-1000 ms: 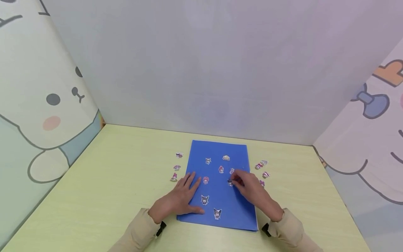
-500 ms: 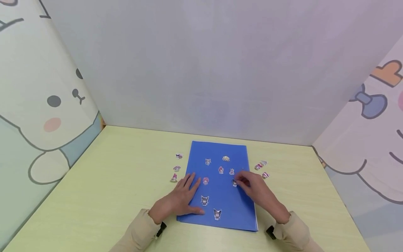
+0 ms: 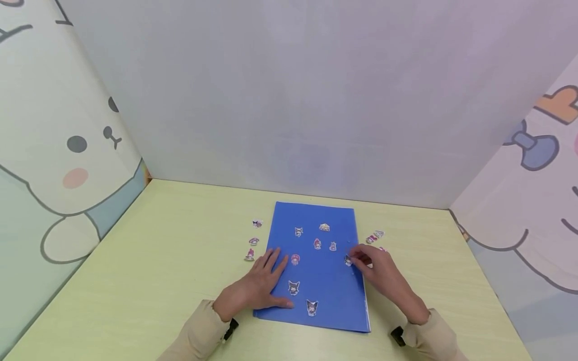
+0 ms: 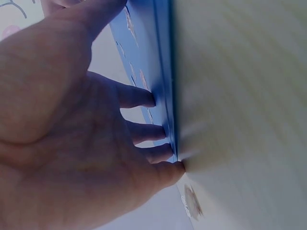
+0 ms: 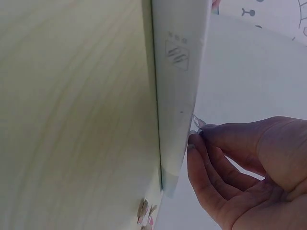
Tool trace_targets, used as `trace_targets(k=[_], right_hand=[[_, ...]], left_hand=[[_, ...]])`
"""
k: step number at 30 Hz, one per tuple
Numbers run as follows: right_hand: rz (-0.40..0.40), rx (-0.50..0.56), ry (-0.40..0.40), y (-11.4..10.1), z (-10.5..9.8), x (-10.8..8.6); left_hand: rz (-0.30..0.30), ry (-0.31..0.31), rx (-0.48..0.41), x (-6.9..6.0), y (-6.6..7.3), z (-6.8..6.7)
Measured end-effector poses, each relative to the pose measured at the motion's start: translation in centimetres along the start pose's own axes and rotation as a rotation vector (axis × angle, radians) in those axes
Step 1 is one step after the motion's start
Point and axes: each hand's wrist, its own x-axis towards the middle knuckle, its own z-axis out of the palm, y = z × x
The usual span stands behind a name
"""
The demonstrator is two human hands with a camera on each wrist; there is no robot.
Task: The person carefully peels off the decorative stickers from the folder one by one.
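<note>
A blue folder [image 3: 329, 291] lies on the table, with several small cartoon stickers on its cover, among them a dark-eared one [image 3: 311, 307] near the front edge. My left hand [image 3: 255, 286] rests with spread fingers on the folder's left edge. The left wrist view shows those fingers [image 4: 144, 96] straight along that edge. Near the folder's right edge, my right hand [image 3: 379, 268] pinches a small dark-and-white cartoon sticker [image 3: 347, 260] between thumb and fingertips. In the right wrist view the sticker [image 5: 198, 122] appears edge-on at the fingertips, beside the folder's pale side.
Loose stickers [image 3: 254, 241] lie in a column on the table left of the folder. More stickers [image 3: 372, 239] lie to its right, some partly behind my right hand. A pale wall [image 3: 289, 100] rises behind the table, with cartoon-printed panels at both sides.
My right hand has moved rightward across the folder with the sticker, toward the right edge, uncovering a small pink sticker. My left hand has stayed in place.
</note>
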Motion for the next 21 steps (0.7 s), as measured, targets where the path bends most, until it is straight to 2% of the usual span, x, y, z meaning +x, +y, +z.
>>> trace_targets(k=[6,13,21], right_hand=[[0.022,-0.005,0.02,0.8,-0.5,-0.5],[0.008,-0.008,0.041,1.0,-0.9,-0.7],[0.033,-0.035,0.027,1.1,-1.8,-0.7]], left_hand=[[0.002,0.0,0.003,0.1,0.0,0.1],[0.013,0.009,0.003,0.1,-0.1,0.1],[-0.015,-0.011,0.001,0.2,0.0,0.1]])
